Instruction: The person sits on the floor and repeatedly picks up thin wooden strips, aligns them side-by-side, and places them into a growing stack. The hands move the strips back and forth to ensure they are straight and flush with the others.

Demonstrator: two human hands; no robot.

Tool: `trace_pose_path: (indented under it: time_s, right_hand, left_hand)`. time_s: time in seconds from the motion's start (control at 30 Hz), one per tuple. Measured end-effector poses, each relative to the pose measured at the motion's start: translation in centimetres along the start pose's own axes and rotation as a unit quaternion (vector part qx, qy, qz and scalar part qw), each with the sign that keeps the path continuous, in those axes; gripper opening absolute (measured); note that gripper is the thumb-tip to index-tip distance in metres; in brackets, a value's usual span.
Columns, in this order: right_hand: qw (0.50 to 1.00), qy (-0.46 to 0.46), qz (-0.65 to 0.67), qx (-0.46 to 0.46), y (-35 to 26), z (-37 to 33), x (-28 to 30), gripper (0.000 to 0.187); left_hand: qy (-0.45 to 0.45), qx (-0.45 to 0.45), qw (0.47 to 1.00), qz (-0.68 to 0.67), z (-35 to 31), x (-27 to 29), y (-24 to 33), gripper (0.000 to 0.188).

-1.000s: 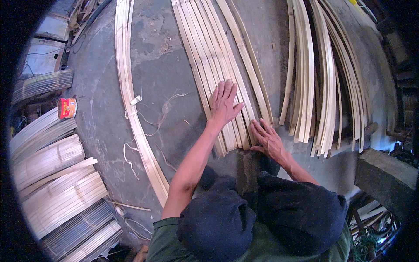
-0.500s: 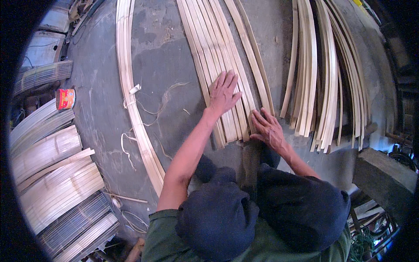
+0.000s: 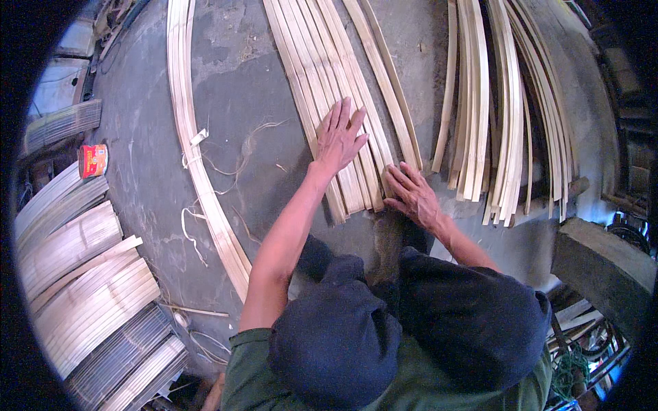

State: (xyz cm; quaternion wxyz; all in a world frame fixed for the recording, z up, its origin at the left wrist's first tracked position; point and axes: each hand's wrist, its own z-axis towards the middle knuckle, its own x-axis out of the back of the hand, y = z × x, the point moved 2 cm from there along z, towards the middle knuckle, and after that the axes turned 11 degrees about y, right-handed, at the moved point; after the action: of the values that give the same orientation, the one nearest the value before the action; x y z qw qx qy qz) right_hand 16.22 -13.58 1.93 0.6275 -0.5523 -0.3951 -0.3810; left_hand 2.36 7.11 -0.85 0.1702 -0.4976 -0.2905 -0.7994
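A row of long, pale bamboo-like slats (image 3: 312,65) lies side by side on the grey floor, its near ends close to my knees. My left hand (image 3: 337,139) rests flat on top of them, fingers stretched out. At the row's right edge, near those ends, my right hand (image 3: 415,195) touches the outer slat with its fingertips, fingers extended and gripping nothing. Just beyond it, a pair of separate slats (image 3: 391,79) lies to the right of the row.
More loose slats (image 3: 473,116) lie at the right, near a concrete block (image 3: 603,264). On the left are a tied slat bundle (image 3: 199,161), a red can (image 3: 93,161) and stacked slat panels (image 3: 103,308). Thin string (image 3: 236,168) lies on the floor between.
The whole view has shifted slightly, so everything appears a little further left and most things higher. Both hands keep nearly the same places on the slats.
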Motion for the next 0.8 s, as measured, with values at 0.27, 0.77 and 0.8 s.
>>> trace_pose_path:
  time_s: [0.27,0.77,0.8]
  right_hand:
    - [0.991,0.106,0.076,-0.026,0.5,0.5,0.5,0.041]
    - [0.967,0.194,0.139,-0.086,-1.8,3.7,0.0,0.040]
    - [0.968,0.187,0.141,-0.087,-2.0,3.7,-0.2,0.039]
  left_hand:
    - [0.003,0.025,1.000,-0.016,0.1,-0.3,0.5,0.052]
    - [0.146,0.357,0.922,-0.025,-3.4,4.2,-2.1,0.071]
    - [0.144,0.414,0.899,-0.011,-4.1,5.0,-2.4,0.071]
